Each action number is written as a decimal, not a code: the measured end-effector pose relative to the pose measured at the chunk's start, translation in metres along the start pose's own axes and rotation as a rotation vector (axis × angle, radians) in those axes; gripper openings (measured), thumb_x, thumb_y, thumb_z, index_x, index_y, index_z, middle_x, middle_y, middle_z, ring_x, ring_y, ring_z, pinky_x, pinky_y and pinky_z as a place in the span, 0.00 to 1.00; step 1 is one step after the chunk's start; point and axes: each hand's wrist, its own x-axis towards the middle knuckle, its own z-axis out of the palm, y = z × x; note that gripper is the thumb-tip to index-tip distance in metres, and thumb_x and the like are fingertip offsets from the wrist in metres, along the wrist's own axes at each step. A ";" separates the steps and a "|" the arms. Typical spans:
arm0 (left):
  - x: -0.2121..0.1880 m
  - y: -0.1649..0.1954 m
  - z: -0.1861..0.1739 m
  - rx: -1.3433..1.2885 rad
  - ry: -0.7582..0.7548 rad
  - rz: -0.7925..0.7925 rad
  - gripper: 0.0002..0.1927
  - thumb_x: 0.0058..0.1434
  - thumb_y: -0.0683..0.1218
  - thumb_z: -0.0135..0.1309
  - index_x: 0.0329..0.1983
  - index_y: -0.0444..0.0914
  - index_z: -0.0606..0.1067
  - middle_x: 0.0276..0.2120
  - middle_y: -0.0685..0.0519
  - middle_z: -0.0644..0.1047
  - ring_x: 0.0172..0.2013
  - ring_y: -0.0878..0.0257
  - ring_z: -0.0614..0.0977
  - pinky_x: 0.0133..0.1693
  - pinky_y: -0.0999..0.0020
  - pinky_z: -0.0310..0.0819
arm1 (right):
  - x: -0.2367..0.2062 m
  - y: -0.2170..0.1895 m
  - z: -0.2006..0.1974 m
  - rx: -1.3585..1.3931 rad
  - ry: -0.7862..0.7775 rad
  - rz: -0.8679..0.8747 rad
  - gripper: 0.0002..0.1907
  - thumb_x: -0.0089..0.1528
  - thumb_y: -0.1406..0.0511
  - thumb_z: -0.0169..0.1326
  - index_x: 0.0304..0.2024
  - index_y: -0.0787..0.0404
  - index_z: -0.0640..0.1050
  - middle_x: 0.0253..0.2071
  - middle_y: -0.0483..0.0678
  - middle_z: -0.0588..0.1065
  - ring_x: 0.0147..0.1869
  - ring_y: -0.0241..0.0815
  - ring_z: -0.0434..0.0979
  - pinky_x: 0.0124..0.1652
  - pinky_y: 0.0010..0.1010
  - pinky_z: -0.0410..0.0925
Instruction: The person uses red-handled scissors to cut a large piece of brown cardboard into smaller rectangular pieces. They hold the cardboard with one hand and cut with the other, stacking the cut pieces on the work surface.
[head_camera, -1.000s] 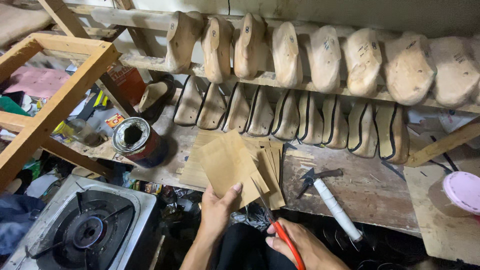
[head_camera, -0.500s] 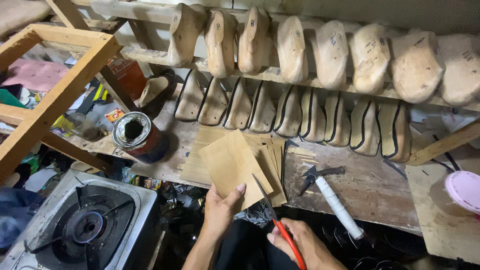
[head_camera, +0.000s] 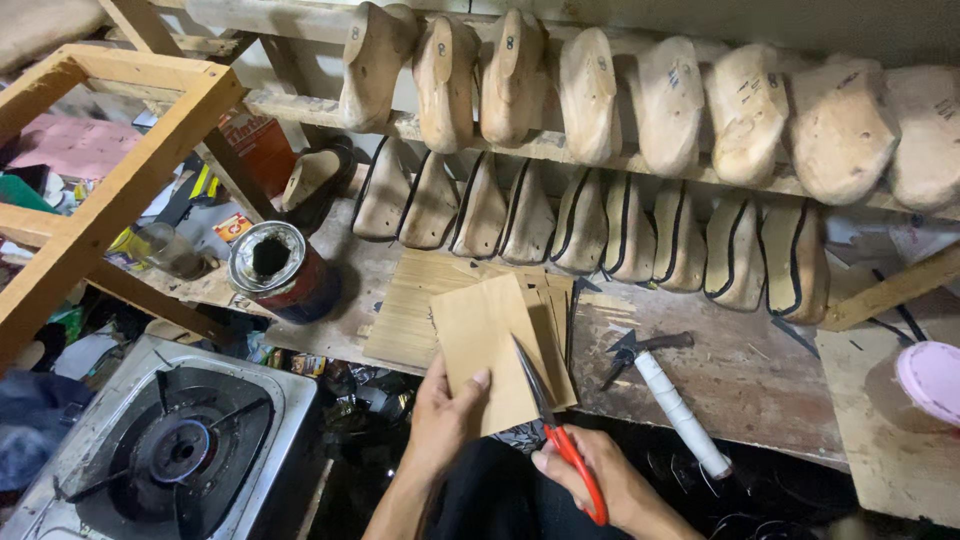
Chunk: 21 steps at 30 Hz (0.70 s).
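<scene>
Head view: hands with tan sheet, red-handled scissors.

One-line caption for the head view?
Left hand holds tan card sheet; right hand cuts with red-handled scissors.

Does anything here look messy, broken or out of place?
Mostly clutter: scraps and packets fill the gap between the gas stove and the worn, scratched workbench. The open tin is blackened inside. The wooden lasts stand neatly.
</scene>
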 end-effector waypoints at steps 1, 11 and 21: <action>0.000 0.000 -0.001 -0.033 -0.005 -0.012 0.25 0.61 0.38 0.54 0.63 0.34 0.68 0.50 0.47 0.80 0.46 0.63 0.82 0.47 0.68 0.78 | -0.001 0.001 -0.005 0.089 -0.070 0.011 0.15 0.60 0.56 0.60 0.32 0.62 0.77 0.18 0.43 0.69 0.19 0.34 0.69 0.22 0.28 0.63; -0.016 -0.021 0.028 -0.229 -0.050 -0.081 0.25 0.61 0.36 0.52 0.63 0.31 0.68 0.51 0.44 0.80 0.47 0.60 0.82 0.50 0.65 0.78 | 0.026 0.000 -0.012 0.071 -0.029 -0.039 0.16 0.59 0.58 0.57 0.45 0.59 0.75 0.22 0.40 0.70 0.22 0.31 0.70 0.23 0.26 0.65; -0.013 -0.015 0.030 -0.291 -0.049 -0.146 0.24 0.61 0.36 0.52 0.62 0.32 0.67 0.52 0.43 0.79 0.48 0.58 0.82 0.51 0.62 0.78 | 0.038 -0.002 -0.007 -0.037 0.123 -0.220 0.14 0.62 0.58 0.52 0.38 0.63 0.77 0.19 0.45 0.73 0.18 0.35 0.72 0.21 0.29 0.66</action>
